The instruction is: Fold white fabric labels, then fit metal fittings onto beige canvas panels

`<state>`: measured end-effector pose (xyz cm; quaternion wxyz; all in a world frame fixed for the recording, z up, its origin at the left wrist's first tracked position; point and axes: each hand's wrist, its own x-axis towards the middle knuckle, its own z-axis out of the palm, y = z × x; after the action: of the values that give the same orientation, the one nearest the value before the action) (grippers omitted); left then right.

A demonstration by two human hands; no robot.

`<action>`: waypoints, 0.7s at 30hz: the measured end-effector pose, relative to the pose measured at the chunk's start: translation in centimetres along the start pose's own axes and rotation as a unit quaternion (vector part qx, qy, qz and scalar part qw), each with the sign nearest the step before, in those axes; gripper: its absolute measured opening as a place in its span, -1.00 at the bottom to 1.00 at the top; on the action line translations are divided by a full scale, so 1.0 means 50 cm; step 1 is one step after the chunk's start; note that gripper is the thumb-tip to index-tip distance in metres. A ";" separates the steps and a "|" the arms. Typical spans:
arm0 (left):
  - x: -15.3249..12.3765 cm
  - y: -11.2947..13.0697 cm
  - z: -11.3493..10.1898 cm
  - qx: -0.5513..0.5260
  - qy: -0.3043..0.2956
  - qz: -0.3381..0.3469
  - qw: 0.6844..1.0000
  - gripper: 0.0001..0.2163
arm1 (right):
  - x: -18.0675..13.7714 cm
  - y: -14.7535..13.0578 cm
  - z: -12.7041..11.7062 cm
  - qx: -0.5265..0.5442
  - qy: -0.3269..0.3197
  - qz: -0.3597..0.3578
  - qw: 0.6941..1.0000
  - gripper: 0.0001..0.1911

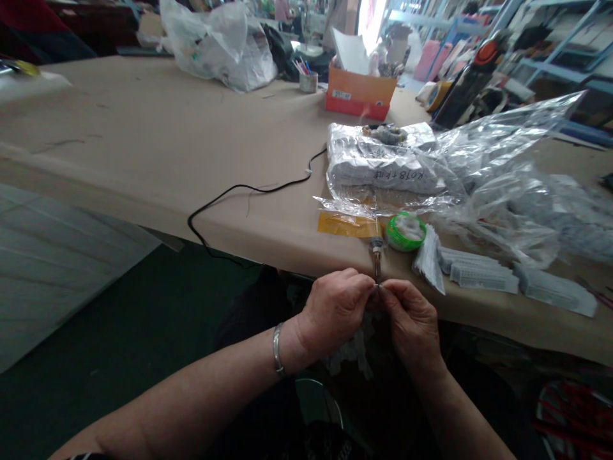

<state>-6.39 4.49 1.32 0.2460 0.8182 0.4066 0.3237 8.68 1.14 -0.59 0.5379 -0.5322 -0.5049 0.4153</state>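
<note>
Both hands meet low at the front edge of the covered table (119, 128), fingertips nearly touching. The left hand (332, 313), with a silvery bracelet (277, 349) on its wrist, has its fingers curled and pressed together; the right hand (414, 322) pinches with thumb and forefinger. Between them is a tiny piece (377, 285) — too small to make out — held right by the tip of a slim, metal-ended tool (377, 260) that points toward the person.

Behind the tool lies an amber sheet (342, 224), and just to its right sits a green dish (400, 243) of whitish, fluffy material. Stacks of printed slips (483, 271) run rightward along the edge. Farther back, a clear plastic bag (397, 182) wraps a white bundle (handwritten characters show through it), and a black cord (239, 187) curves out from beside it, leftward and over the table's edge. An orange-red box (359, 92) stands behind, near a pen cup (309, 83).
</note>
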 end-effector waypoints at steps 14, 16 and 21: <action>-0.041 -0.004 0.012 -0.187 -0.018 -0.149 0.971 -0.80 | -0.061 -0.052 -0.104 -0.323 0.042 -0.163 0.931 -0.85; -0.053 -0.017 0.017 -0.160 -0.046 -0.145 0.975 -0.80 | -0.049 -0.057 -0.145 -0.409 0.080 -0.248 0.875 -0.84; -0.069 -0.043 0.030 -0.105 -0.082 -0.140 0.981 -0.74 | 0.001 -0.026 -0.204 -0.573 0.067 -0.295 0.762 -0.63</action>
<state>-7.99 2.59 -2.24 0.4062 0.7466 0.4589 0.2588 18.61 -0.49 1.46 0.2609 -0.5930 -0.7431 -0.1676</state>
